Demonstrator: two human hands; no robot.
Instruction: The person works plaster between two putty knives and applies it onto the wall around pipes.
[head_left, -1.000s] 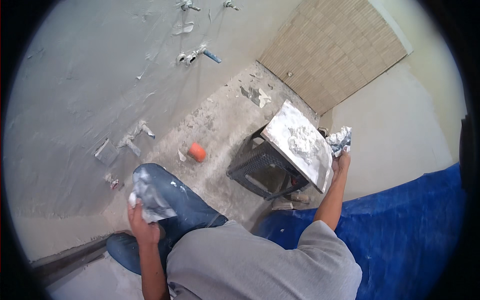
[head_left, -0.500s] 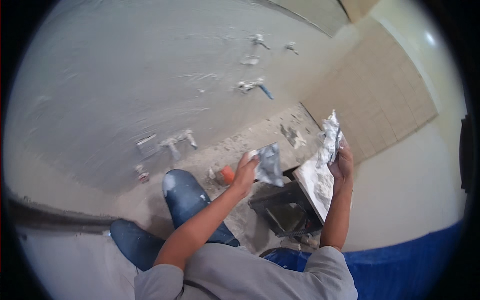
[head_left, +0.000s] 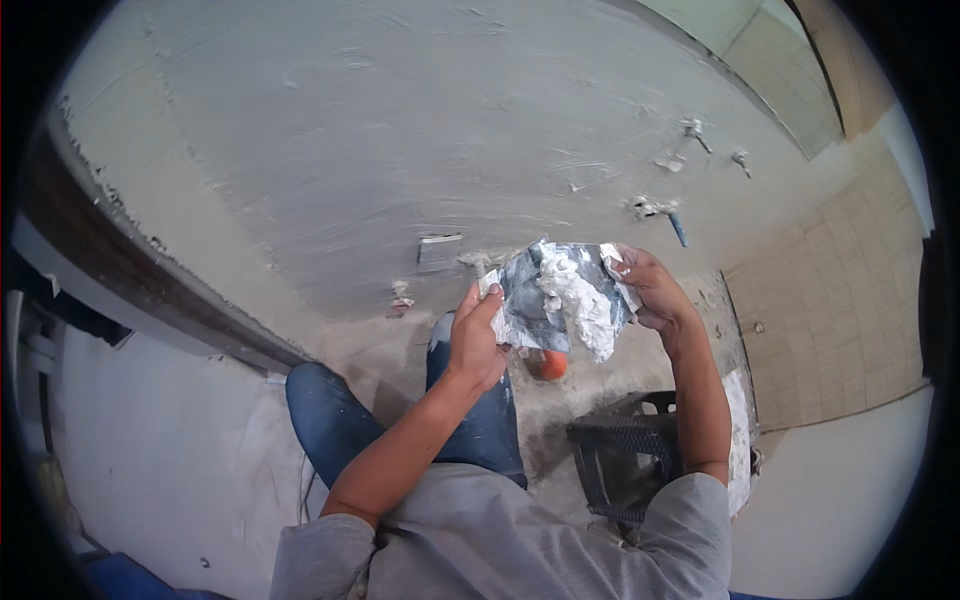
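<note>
My left hand (head_left: 477, 345) is closed on the edge of a flat grey metal scraper plate (head_left: 522, 318), smeared with white. A second scraper plate (head_left: 618, 268), its edge caked in white, is gripped in my right hand (head_left: 655, 290). Between the hands a thick lump of white putty (head_left: 582, 305) lies over the plates. The two plates meet or overlap there, and the putty hides exactly where. Both hands are raised before the wall, above the floor and my right knee.
A grey plastered wall (head_left: 330, 170) stands ahead, with a blue-ended pipe (head_left: 679, 230) jutting out and a rectangular wall box (head_left: 438, 252). An orange object (head_left: 553, 365) sits on the floor. At right are a black plastic stool (head_left: 625, 440) and a putty-covered white board (head_left: 738, 440).
The plates were apart, with the putty on the right one above the board. Both are now together in front of me. The view has turned left.
</note>
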